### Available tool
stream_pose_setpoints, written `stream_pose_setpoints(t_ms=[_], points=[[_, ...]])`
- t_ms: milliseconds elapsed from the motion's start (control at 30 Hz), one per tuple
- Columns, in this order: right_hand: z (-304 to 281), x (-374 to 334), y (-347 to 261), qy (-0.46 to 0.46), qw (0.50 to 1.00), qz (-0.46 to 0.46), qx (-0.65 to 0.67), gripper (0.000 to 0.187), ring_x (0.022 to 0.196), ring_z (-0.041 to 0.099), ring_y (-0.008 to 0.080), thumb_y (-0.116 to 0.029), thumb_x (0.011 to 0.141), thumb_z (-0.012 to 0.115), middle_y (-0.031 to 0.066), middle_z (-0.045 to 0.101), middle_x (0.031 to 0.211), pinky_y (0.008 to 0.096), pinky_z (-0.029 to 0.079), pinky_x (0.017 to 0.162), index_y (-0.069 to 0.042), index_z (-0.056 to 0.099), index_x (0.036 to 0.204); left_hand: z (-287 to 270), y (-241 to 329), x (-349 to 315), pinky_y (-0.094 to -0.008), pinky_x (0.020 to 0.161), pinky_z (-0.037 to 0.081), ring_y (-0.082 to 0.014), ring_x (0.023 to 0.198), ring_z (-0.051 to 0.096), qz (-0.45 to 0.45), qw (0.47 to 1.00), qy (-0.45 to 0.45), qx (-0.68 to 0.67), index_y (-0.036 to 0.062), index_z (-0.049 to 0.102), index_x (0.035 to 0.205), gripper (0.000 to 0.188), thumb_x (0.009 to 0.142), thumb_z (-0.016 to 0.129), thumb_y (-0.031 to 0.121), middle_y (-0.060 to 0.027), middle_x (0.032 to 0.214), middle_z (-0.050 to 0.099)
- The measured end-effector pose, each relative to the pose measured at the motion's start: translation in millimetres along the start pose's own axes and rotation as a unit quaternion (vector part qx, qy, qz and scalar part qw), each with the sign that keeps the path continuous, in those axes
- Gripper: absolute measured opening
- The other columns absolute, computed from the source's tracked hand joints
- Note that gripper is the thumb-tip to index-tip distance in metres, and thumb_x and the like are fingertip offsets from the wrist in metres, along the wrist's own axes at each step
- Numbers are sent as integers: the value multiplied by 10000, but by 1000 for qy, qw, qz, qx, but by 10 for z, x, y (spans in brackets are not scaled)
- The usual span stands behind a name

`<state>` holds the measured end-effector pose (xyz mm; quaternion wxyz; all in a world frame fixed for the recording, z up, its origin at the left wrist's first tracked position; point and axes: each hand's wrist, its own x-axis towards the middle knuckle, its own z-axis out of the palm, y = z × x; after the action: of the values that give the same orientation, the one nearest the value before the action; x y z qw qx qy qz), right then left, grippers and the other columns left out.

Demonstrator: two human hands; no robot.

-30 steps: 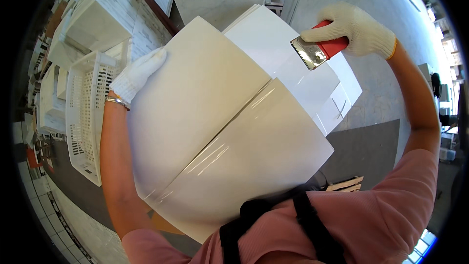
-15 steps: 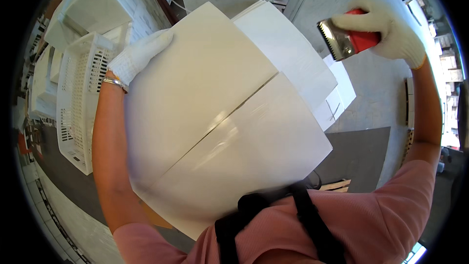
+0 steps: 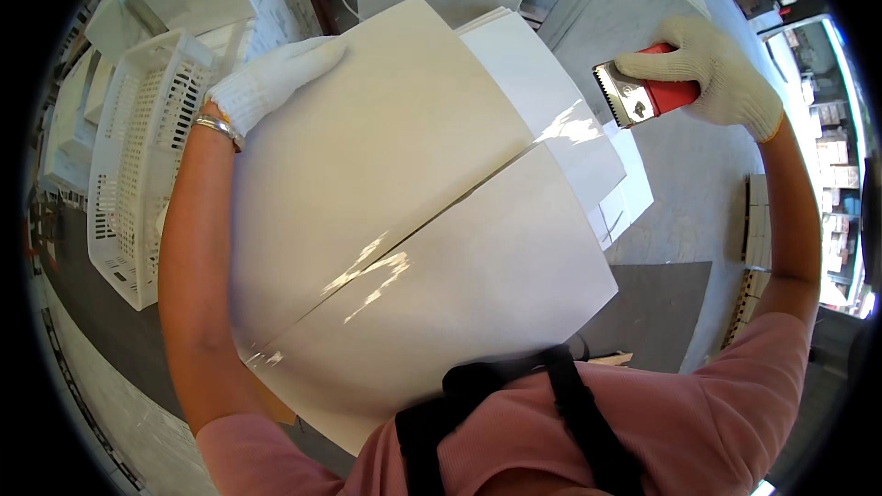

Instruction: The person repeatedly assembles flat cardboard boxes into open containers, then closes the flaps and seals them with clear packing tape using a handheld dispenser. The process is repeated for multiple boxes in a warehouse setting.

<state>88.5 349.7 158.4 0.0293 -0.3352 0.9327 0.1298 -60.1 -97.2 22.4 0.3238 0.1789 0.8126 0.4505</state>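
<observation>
At ten o'clock the left hand (image 3: 276,83) lies flat, fingers straight, on the central off-white carton (image 3: 386,147), probably light, stiffish, best steadied by its edges, while at two o'clock the right hand (image 3: 724,83) grips the likely rigid red tape cutter (image 3: 654,95).

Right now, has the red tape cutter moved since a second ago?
Yes, to the right: the red tape cutter was over the white sheets and is now mostly past their right edge.

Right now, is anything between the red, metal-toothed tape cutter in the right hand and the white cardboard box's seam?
Nothing visible: open air separates cutter and seam, and the white-gloved left hand rests against the box further left.
</observation>
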Motion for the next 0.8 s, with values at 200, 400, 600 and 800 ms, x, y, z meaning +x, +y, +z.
stream_pose_setpoints(t_ms=[200,400,600,800], points=[[223,70,6,20,999,-16,33,776,948,633,317,-1,603,868,95,666,1014,409,515,817,-352,720,1280,-70,-62,9,-284,1047,467,-148,1208,611,16,1000,8,23,13,564,1451,654,1037,549,518,-85,1348,664],[656,202,-22,-53,995,2,88,777,961,644,305,-116,666,899,92,665,1024,396,530,811,-418,673,1345,3,-1,-18,-286,1022,480,-148,1187,610,-15,998,-2,-55,6,579,1427,620,1043,551,491,-88,1319,673],[1083,255,-128,-105,966,59,231,752,993,647,282,-200,745,901,71,654,1043,375,534,822,-460,623,1394,-32,11,68,-288,1050,460,-146,1225,582,5,999,-27,-27,-24,537,1456,586,1070,537,417,-89,1380,633],[1122,300,-218,-132,965,61,220,720,977,655,265,-296,828,842,57,651,1043,380,537,804,-517,537,1441,-49,38,57,-300,1164,352,-164,1378,473,23,999,-30,-31,-45,457,1516,614,1083,523,386,-124,1511,526]])
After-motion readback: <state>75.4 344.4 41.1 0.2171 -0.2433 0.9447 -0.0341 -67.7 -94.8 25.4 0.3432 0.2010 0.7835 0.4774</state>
